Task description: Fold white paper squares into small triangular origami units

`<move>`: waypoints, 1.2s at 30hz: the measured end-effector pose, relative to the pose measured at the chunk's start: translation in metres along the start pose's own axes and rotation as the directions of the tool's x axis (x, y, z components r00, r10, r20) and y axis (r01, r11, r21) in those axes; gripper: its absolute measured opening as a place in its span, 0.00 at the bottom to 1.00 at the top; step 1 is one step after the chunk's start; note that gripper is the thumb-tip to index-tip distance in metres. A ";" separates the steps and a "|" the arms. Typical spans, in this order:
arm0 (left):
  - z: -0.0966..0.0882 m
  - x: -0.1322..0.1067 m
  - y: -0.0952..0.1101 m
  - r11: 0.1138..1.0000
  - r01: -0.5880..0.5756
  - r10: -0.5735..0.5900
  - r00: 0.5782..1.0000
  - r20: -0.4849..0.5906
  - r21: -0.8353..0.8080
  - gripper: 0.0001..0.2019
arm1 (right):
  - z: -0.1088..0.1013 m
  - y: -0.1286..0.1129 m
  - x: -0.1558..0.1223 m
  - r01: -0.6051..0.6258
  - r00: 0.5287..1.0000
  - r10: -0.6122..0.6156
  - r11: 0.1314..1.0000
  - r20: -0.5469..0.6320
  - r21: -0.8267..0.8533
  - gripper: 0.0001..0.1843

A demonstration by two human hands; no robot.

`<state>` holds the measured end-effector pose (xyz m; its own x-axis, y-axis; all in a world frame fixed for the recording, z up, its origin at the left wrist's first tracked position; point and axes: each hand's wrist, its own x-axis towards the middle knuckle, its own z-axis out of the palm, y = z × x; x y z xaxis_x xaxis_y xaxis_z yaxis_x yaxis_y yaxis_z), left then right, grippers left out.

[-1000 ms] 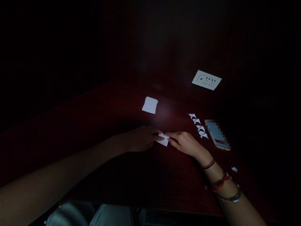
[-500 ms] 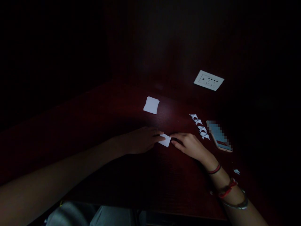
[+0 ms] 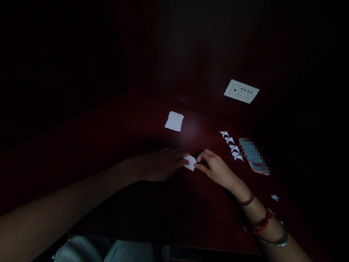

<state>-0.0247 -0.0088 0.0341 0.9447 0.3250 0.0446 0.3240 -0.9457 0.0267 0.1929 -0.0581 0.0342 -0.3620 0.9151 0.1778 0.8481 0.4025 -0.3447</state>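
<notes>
One small white sheet of paper lies on the dark red table, between its near and far edges. The left hand, a ring on one finger, rests over the sheet's left side, thumb and forefinger apart and both touching the paper. The right hand meets the sheet's right edge with thumb and bent forefinger close together; whether they pinch it, I cannot tell. Toward the table's far edge sits a stack of square white paper sheets, and beyond that edge, to the right, a white wall socket is fixed. On the table's right side, a slanting row of folded paper pieces lies just beside a smartphone; nearer the front edge are small white scraps.
</notes>
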 end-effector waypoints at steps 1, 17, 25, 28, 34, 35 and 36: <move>0.000 0.000 0.000 1.000 -0.004 0.004 1.000 -0.005 -0.003 0.23 | 0.001 0.000 0.000 -0.003 1.000 0.003 1.000 -0.009 0.006 0.06; -0.006 0.001 0.006 0.997 0.038 -0.040 0.999 -0.027 -0.061 0.23 | 0.003 -0.003 0.004 0.015 0.998 -0.008 0.995 -0.070 0.102 0.03; -0.002 0.002 0.008 0.999 0.030 -0.032 0.997 -0.066 -0.022 0.24 | 0.006 0.005 0.004 -0.036 0.991 0.045 0.997 -0.125 0.073 0.03; -0.002 0.002 0.009 0.999 0.044 -0.045 0.998 -0.036 -0.007 0.23 | 0.006 0.006 0.005 -0.042 0.993 0.050 0.996 -0.110 0.073 0.01; -0.001 0.003 0.014 0.997 0.068 -0.068 0.997 -0.037 0.022 0.23 | 0.006 0.004 0.007 -0.038 0.992 0.046 0.997 -0.122 0.067 0.04; 0.000 0.002 0.014 0.998 0.066 -0.065 0.997 -0.052 0.022 0.23 | 0.006 0.003 0.007 -0.019 0.991 0.028 0.997 -0.129 0.071 0.04; 0.000 0.002 0.014 0.998 0.062 -0.061 0.996 -0.068 0.021 0.22 | 0.006 0.002 0.007 0.006 0.991 0.004 0.997 -0.131 0.074 0.06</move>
<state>-0.0182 -0.0212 0.0348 0.9176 0.3818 0.1105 0.3833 -0.9236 0.0084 0.1896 -0.0507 0.0293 -0.3049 0.9055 0.2953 0.8152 0.4084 -0.4106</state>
